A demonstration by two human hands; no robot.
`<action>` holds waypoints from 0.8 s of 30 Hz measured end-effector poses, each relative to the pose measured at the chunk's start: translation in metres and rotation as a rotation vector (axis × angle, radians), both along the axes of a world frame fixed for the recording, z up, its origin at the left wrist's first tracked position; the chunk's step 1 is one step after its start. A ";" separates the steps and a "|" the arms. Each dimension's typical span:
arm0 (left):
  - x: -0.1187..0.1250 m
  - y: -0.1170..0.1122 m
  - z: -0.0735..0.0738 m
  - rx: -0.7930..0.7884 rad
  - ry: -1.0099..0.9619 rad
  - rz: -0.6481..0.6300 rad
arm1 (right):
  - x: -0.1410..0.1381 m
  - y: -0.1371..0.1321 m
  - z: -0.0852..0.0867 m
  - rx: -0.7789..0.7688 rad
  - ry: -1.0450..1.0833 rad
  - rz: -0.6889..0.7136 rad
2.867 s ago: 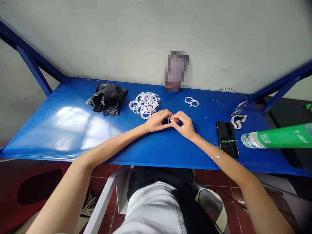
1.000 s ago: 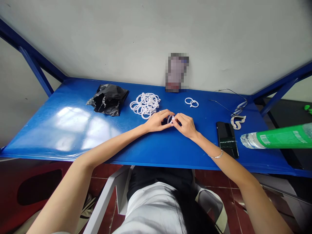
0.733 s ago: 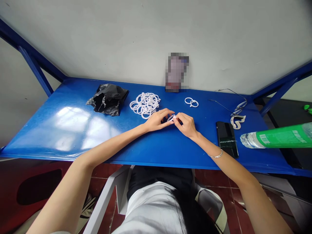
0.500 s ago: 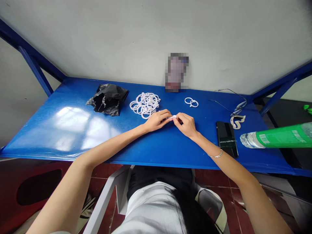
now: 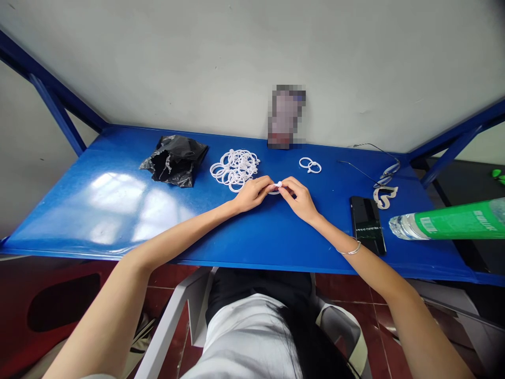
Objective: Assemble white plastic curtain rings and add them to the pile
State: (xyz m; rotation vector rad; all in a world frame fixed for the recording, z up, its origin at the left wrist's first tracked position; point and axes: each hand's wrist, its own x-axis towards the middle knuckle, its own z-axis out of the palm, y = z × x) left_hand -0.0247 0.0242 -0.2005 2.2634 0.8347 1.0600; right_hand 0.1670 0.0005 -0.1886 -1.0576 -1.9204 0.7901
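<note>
Between my fingertips, over the middle of the blue table (image 5: 244,242), is a small white ring (image 5: 275,192), like a curtain ring, with a little knob on top. My left hand (image 5: 254,193) pinches its left side. The fingers of my right hand (image 5: 299,199) are closed at the knob, and they hide part of the ring. Left of my left hand lies a heap of white rings (image 5: 236,167), several of them overlapping. Beyond my right hand, two more white rings (image 5: 310,165) rest together, one overlapping the other.
A crumpled black plastic bag (image 5: 179,160) sits open at the left. Toward the right are eyeglasses (image 5: 386,175), a pale cut-out piece (image 5: 385,197), a black phone (image 5: 367,225) and a green-labelled bottle (image 5: 453,220). A blurred upright object (image 5: 286,118) leans on the wall.
The ring between my hands has turned, so its lower curve and knob show more. My right fingers have shifted slightly; both hands stay in the same spot.
</note>
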 end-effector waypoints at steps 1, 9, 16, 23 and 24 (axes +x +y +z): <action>0.000 0.001 0.000 -0.035 -0.012 -0.005 | -0.001 0.001 -0.002 -0.083 0.068 0.018; 0.000 0.000 0.005 -0.258 -0.055 -0.063 | -0.002 0.003 -0.002 -0.555 0.427 0.105; 0.000 -0.001 0.008 -0.247 -0.026 -0.075 | 0.000 0.004 0.000 -0.611 0.495 0.103; 0.003 -0.005 0.010 -0.379 -0.095 -0.103 | -0.001 0.004 0.001 -0.650 0.546 0.099; 0.004 -0.005 0.010 -0.421 -0.115 -0.110 | -0.001 0.004 0.002 -0.661 0.557 0.100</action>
